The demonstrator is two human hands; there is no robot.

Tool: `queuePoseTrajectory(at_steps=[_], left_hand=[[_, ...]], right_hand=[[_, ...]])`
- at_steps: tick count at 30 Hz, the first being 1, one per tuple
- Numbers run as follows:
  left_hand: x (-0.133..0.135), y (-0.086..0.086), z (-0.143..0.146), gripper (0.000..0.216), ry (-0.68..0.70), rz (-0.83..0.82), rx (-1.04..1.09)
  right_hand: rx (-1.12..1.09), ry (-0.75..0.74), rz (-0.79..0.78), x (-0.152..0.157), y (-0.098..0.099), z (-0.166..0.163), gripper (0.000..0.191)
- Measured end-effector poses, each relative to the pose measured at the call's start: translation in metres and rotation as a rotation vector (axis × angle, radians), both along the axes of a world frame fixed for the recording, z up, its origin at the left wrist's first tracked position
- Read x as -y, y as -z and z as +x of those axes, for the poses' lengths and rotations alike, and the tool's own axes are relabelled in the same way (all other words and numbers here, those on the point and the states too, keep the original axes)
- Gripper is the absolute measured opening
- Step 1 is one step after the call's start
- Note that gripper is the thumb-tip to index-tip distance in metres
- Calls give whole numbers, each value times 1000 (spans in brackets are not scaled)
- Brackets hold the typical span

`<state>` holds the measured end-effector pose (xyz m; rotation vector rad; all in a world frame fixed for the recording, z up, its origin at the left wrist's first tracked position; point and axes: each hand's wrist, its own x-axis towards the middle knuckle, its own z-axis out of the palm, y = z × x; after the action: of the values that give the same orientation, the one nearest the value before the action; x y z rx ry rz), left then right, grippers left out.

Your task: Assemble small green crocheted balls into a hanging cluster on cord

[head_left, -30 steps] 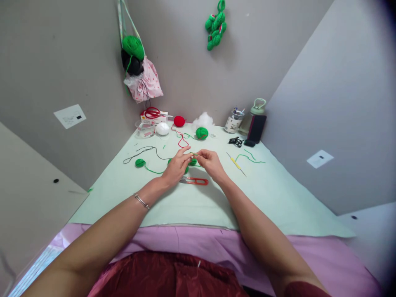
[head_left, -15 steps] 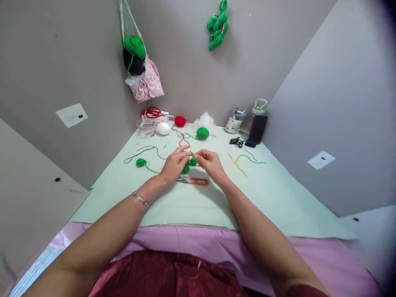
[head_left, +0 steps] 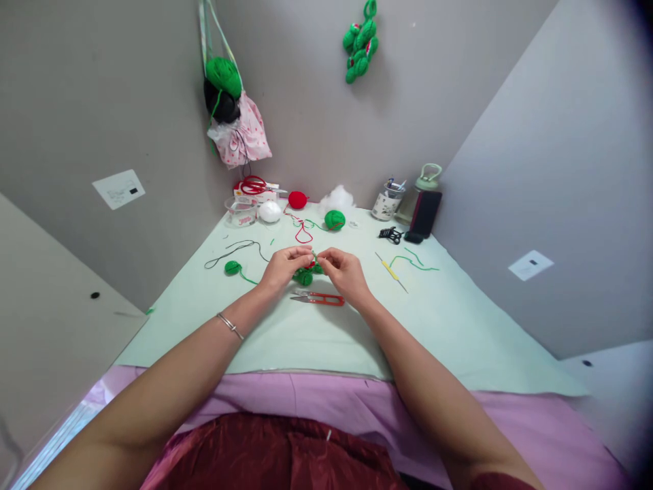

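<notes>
Fingertips of my left hand (head_left: 283, 267) and my right hand (head_left: 344, 271) meet over the middle of the table, both closed in a pinch. Between them is a thin green strand of yarn (head_left: 315, 257); its exact path through the fingers is too small to make out. Just below the fingertips hangs or rests a green crochet piece (head_left: 304, 277) with a bit of red, partly hidden by my left hand. Orange-handled thread snips (head_left: 326, 299) lie on the table right below it. A small green yarn ball (head_left: 232, 267) sits left of my left hand, its strand running toward that hand.
A yellow-handled crochet hook (head_left: 390, 269) and green yarn scraps lie on the right. Behind are red yarn (head_left: 297, 199), a green ball (head_left: 335, 220), white stuffing (head_left: 337, 199), a clear tub (head_left: 240, 212), red scissors (head_left: 254, 184), a black claw clip (head_left: 390, 235) and a phone (head_left: 425, 213).
My left hand has drawn back slightly, its extended fingers now curled into a pinch. The crochet piece has shifted a little, and more of the snips' blades shows.
</notes>
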<state>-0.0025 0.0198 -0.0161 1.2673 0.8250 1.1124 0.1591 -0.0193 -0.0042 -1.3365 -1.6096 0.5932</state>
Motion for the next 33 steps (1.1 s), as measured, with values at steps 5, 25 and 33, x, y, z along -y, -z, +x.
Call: queuePoseTrajectory(at_steps=[5, 25, 33], left_hand=[[4, -3, 1, 29, -3, -28, 31], [1, -4, 1, 20, 14, -101, 65], [1, -4, 1, 18, 39, -60, 29]], right_hand=[[58, 4, 40, 3, -2, -2, 20], [246, 92, 150, 1, 5, 2, 17], [217, 81, 136, 2, 5, 1, 16]])
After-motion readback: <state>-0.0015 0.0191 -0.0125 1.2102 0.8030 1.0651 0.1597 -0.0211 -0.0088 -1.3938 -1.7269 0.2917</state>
